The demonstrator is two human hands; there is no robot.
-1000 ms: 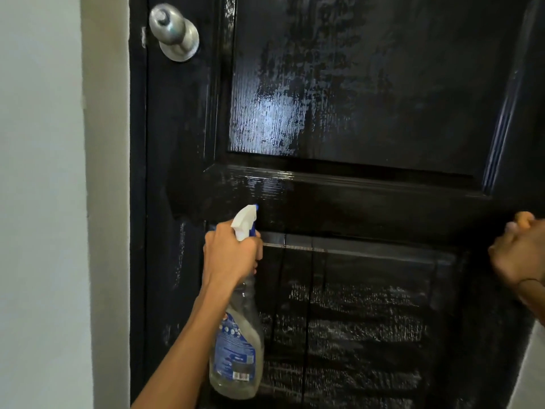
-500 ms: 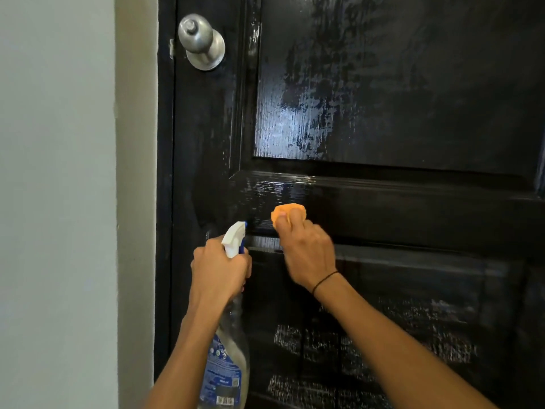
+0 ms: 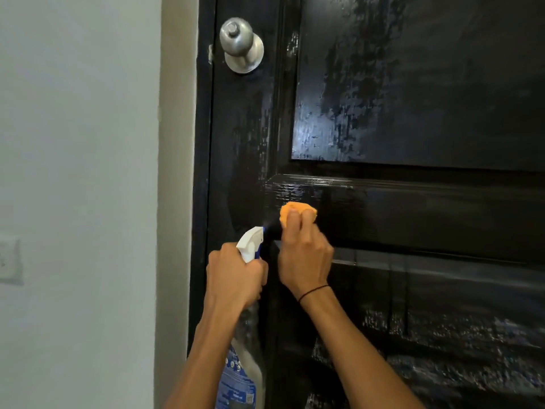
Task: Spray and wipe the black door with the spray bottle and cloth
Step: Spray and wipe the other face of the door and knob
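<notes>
The glossy black door (image 3: 413, 113) fills the right of the view, with wet streaks on its panels. My left hand (image 3: 234, 276) grips the neck of a clear spray bottle (image 3: 244, 367) with a white trigger head and a blue label, held upright close to the door's left stile. My right hand (image 3: 303, 255) holds a bunched orange cloth (image 3: 290, 208) and presses it against the horizontal rail between the upper and lower panels, just right of the bottle's nozzle.
A round metal door knob (image 3: 240, 44) sticks out at the upper left of the door. A pale wall (image 3: 79, 172) with a white switch plate (image 3: 8, 259) lies to the left of the door frame.
My right hand came in from the far right edge with the orange cloth and now presses it on the rail beside the bottle. The view shifted left, so the door moved right.
</notes>
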